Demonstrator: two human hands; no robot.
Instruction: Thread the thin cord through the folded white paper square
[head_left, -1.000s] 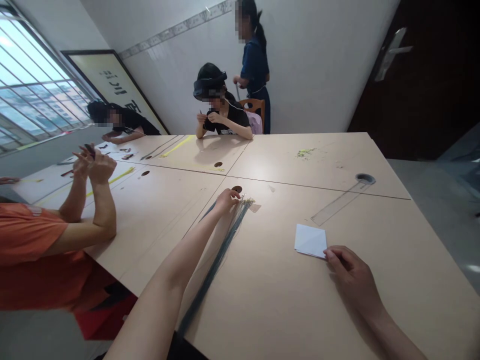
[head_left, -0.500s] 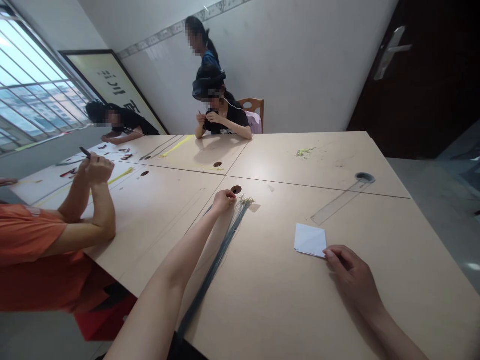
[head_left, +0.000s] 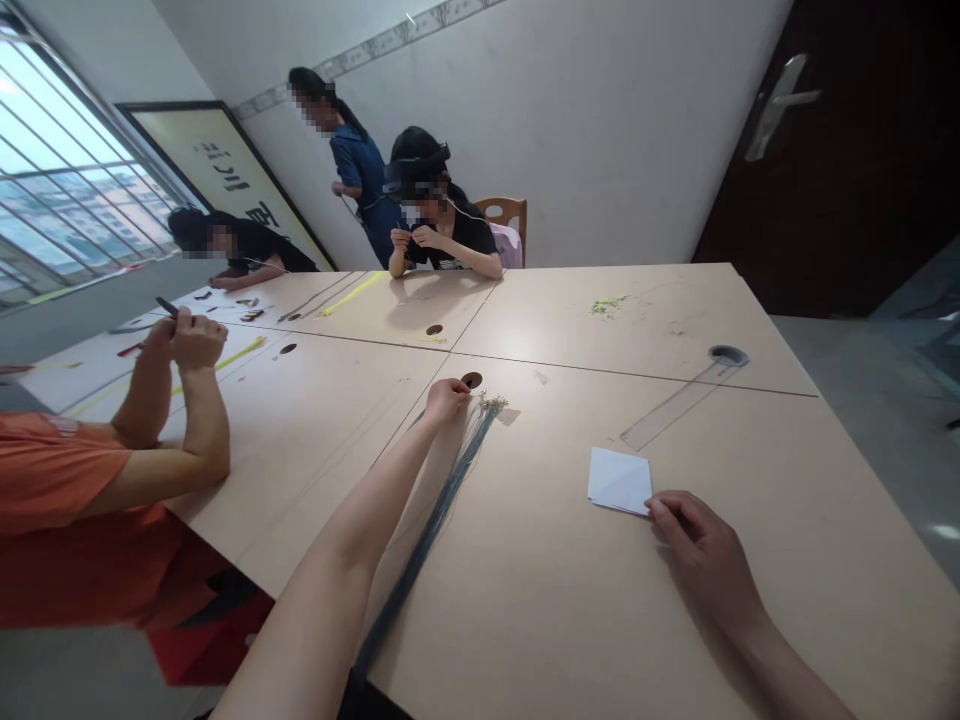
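Note:
A bundle of thin blue-grey wires (head_left: 431,535) lies lengthwise on the table, running back from the near edge, with tangled yellowish tips at its far end. Just left of those tips, my left hand (head_left: 448,398) is pinched, its fingertips beside a round brown hole (head_left: 472,380). Whatever is between those fingers is too small to name. My right hand (head_left: 705,545) grips the lower right corner of a folded white sheet of paper (head_left: 619,480) between thumb and fingers. The paper rests flat or nearly flat on the table.
Behind the paper, a clear strip (head_left: 667,410) runs to a grey ring (head_left: 727,356). Yellow-green scraps (head_left: 607,304) lie farther back. A co-worker in an orange shirt (head_left: 60,470) leans on the table at left; another in a headset (head_left: 450,220) sits opposite.
The standing person at the back has walked to the left. Both my hands have stayed almost where they were, and the wires and paper look unchanged.

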